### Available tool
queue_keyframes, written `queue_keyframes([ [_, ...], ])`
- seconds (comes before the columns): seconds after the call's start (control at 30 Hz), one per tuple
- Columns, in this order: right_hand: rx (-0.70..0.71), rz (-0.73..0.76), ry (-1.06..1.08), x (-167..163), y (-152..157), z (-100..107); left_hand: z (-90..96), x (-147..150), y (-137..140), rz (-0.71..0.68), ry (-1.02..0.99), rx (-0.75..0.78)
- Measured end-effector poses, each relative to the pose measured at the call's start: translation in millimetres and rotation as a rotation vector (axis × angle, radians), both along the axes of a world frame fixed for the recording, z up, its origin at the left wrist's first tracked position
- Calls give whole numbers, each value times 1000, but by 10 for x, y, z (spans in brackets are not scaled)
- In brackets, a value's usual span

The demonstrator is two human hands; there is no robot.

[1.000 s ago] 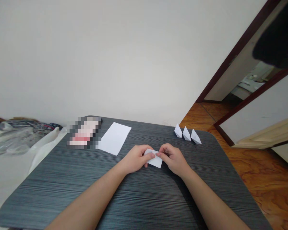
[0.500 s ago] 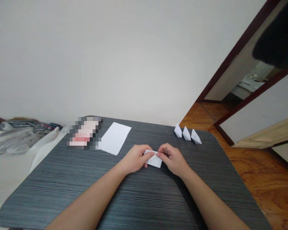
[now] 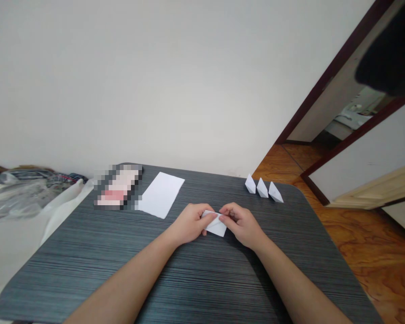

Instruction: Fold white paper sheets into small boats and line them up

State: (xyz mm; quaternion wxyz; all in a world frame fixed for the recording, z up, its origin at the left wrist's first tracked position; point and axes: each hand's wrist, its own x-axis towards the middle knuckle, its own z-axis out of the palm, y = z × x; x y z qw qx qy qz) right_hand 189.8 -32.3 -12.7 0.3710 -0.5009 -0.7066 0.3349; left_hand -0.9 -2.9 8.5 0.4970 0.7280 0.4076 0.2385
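Observation:
A small folded piece of white paper point(image 3: 217, 228) is held between my two hands, low over the table. My left hand point(image 3: 191, 223) pinches its left side, thumb lying on top and fingers curled beneath. At the upper right edge, my right hand point(image 3: 243, 225) grips the paper between thumb and bent forefinger. A diagonal crease or flap shows on the paper's face; its underside is hidden. Three folded white paper boats point(image 3: 262, 188) stand in a row beyond my right hand. Flat white paper point(image 3: 162, 194) lies beyond my left hand.
The dark wood-grain table point(image 3: 202, 283) stands against a pale wall point(image 3: 175, 90). A pixelated pink and black object point(image 3: 119, 186) lies at its far left. Clear plastic wrapping point(image 3: 30, 198) is piled off the left edge. Wooden floor point(image 3: 388, 261) and a doorway are to the right.
My right hand's fingers have shifted very slightly to the left along the paper's edge. The left hand and the other things stay as they were.

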Motion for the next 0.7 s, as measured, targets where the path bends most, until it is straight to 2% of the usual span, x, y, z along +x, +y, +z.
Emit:
queue_keyframes([
  [0.33,-188,-51,138,41,25,-22,6,-15,10,22,-17,22],
  [0.7,-183,5,68,29,6,69,6,-7,1,32,-38,14],
])
